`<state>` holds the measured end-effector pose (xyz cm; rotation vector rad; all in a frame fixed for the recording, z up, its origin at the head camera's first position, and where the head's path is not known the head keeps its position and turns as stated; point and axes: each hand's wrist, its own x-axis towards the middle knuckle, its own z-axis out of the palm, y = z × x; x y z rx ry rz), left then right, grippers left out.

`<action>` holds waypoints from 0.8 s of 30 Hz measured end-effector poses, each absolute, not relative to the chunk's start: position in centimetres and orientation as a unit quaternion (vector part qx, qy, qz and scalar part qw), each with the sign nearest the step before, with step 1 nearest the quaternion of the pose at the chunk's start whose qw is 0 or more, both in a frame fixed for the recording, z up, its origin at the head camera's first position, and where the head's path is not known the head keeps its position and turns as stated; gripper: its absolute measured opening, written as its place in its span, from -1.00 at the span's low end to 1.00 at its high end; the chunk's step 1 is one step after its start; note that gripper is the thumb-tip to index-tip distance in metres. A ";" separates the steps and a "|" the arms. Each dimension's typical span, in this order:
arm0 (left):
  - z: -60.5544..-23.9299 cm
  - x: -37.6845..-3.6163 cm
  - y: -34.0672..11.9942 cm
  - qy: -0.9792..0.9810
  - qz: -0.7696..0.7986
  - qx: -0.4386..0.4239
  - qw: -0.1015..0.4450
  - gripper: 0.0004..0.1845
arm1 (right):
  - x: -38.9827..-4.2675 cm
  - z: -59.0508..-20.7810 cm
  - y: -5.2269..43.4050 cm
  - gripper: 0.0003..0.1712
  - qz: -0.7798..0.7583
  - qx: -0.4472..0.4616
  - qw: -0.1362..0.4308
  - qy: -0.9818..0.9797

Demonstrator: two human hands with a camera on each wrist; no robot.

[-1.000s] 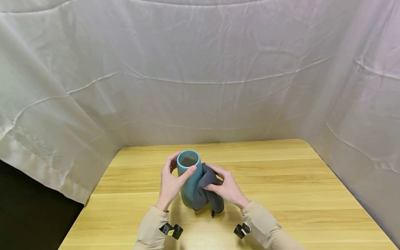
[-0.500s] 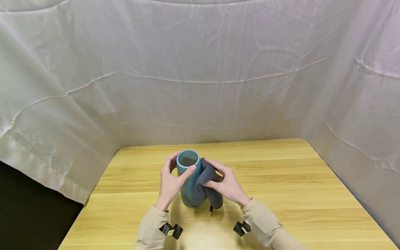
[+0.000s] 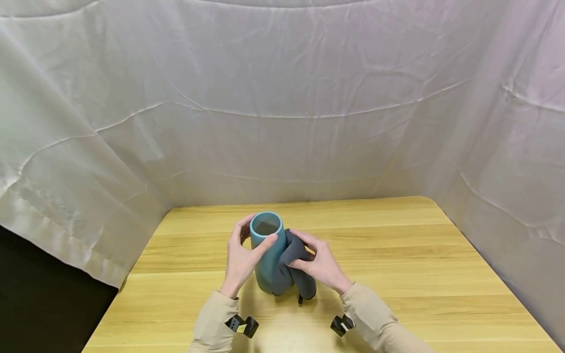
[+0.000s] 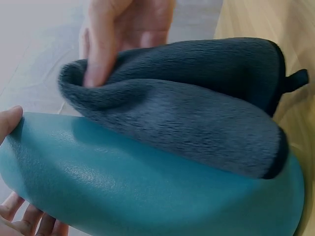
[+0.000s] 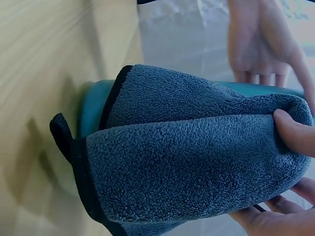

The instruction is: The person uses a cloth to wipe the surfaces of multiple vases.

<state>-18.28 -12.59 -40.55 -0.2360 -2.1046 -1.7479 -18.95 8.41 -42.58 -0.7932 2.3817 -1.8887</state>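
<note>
Teal and smooth, the tall upright cylindrical vase (image 3: 267,257) stands on the pale wooden worktop (image 3: 397,255), its long axis vertical. At its left, the left hand (image 3: 240,262) wraps its fingers round the vase near the rim. At its right, the right hand (image 3: 321,264) pinches a dark grey fleecy cloth (image 3: 293,269) and presses it against the vase's side.
</note>
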 end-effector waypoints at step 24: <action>-40.5 -18.3 -12.7 -0.753 -0.623 -0.086 0.196 -0.32 | -19.9 -39.4 7.4 -0.20 -0.608 -0.272 -0.033 0.745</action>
